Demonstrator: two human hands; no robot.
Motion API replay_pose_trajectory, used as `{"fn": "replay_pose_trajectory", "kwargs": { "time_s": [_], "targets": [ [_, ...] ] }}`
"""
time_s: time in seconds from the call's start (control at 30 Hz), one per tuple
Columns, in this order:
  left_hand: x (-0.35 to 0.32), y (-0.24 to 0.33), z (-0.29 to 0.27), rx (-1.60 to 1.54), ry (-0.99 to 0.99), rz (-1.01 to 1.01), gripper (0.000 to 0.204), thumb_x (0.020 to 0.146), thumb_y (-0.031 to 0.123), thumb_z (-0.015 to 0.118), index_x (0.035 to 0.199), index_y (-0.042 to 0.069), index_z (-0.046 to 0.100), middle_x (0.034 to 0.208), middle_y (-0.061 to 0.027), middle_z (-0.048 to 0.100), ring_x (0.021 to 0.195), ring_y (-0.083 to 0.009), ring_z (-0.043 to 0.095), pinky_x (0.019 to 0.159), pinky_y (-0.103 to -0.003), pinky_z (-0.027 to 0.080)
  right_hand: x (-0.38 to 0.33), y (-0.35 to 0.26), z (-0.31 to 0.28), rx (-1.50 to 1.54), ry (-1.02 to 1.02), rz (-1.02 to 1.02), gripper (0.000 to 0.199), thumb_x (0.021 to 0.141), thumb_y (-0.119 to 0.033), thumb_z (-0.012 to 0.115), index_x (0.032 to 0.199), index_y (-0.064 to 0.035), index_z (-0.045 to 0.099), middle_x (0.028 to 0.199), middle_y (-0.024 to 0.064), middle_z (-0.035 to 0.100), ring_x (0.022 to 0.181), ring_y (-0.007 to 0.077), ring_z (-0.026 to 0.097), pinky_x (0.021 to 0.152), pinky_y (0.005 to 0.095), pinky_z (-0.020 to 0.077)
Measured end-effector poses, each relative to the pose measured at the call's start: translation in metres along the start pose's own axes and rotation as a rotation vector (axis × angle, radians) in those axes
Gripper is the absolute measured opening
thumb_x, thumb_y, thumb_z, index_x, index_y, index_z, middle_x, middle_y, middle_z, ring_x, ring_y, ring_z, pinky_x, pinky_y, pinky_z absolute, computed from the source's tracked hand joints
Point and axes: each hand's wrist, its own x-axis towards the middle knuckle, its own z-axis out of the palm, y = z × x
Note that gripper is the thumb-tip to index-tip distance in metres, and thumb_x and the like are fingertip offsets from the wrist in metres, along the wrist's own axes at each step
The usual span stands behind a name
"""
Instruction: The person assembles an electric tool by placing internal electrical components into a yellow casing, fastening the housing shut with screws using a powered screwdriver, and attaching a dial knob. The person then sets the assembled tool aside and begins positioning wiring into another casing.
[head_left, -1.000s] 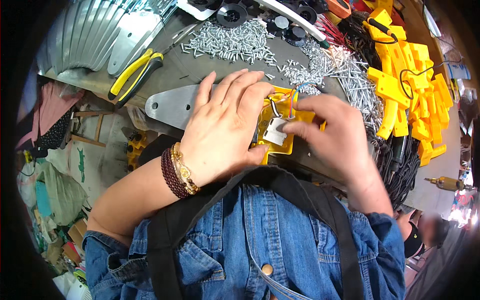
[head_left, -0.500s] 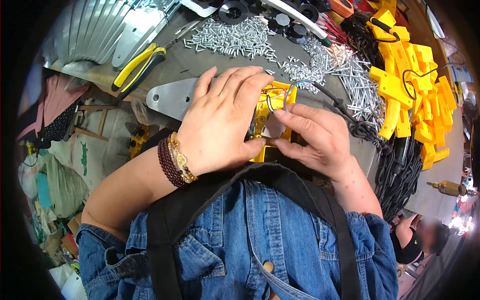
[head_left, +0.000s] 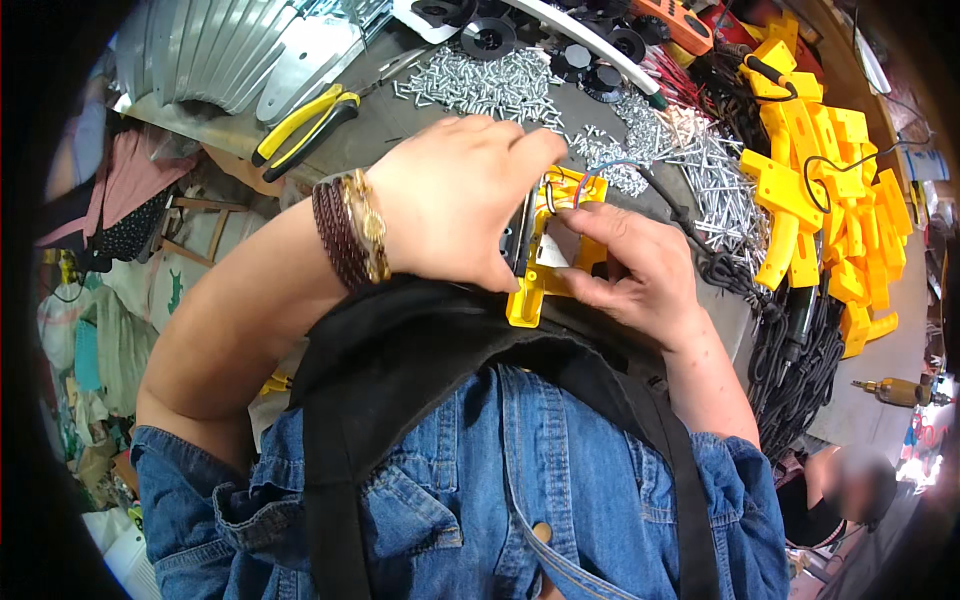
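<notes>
An open yellow plastic housing is held between my two hands, close in front of my apron. My left hand wraps its left side, thumb at the near end and fingers at the far end. A dark strip lies along that side, partly covered by the hand. My right hand grips the right side, with thumb and index finger at the opening. Inside shows a pale, flat piece. Thin wires, one of them blue, loop over the far end to a black cable. The fingertips partly hide the inside.
Heaps of silver screws and longer pins lie beyond my hands. Yellow-handled pliers rest at far left near stacked metal plates. Yellow housing parts and black cables pile up on the right. A person sits at lower right.
My left hand has shifted and turned on the housing, showing more of its near end and the dark strip. The pointed grey metal plate left of my hand no longer shows.
</notes>
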Motion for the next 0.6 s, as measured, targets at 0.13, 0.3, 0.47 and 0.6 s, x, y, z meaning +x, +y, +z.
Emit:
{"fn": "replay_pose_trajectory", "kwargs": {
  "time_s": [0.13, 0.3, 0.47, 0.6],
  "targets": [
    [0.007, 0.007, -0.004, -0.088, 0.004, -0.022, 0.088, 0.057, 0.026, 0.087, 0.131, 0.001, 0.046, 0.121, -0.0210, 0.058, 0.109, -0.0398, 0.059, 0.092, -0.043, 0.051, -0.008, 0.002, -0.005, -0.037, 0.022, 0.057, 0.048, 0.067, -0.014, 0.082, 0.113, -0.0076, 0.068, 0.100, 0.0100, 0.073, 0.078, 0.0252, 0.071, 0.066, 0.0333, 0.0573],
    [0.009, 0.005, -0.003, -0.094, -0.003, 0.012, 0.090, 0.058, 0.026, 0.088, 0.133, 0.000, 0.045, 0.122, -0.0212, 0.057, 0.110, -0.0410, 0.059, 0.093, -0.043, 0.051, -0.005, -0.002, -0.009, -0.100, -0.038, 0.075, 0.050, 0.069, -0.017, 0.080, 0.116, -0.0094, 0.065, 0.102, 0.0080, 0.071, 0.085, 0.0244, 0.070, 0.069, 0.0346, 0.0573],
    [0.021, 0.011, -0.010, -0.067, -0.052, 0.009, 0.094, 0.060, 0.027, 0.089, 0.138, 0.000, 0.043, 0.119, -0.0199, 0.058, 0.107, -0.0386, 0.060, 0.092, -0.042, 0.051, -0.007, 0.000, -0.010, -0.071, -0.012, 0.109, 0.048, 0.072, -0.015, 0.079, 0.118, -0.0125, 0.065, 0.107, 0.0075, 0.065, 0.087, 0.0250, 0.068, 0.069, 0.0348, 0.0570],
    [0.029, 0.005, -0.020, -0.209, -0.140, -0.084, 0.092, 0.065, 0.030, 0.087, 0.140, -0.002, 0.044, 0.110, -0.0165, 0.059, 0.099, -0.0306, 0.061, 0.089, -0.037, 0.049, -0.009, 0.000, -0.009, -0.005, 0.012, 0.135, 0.046, 0.074, -0.014, 0.078, 0.119, -0.0158, 0.066, 0.108, 0.0068, 0.060, 0.088, 0.0251, 0.066, 0.071, 0.0356, 0.0556]
  ]
}}
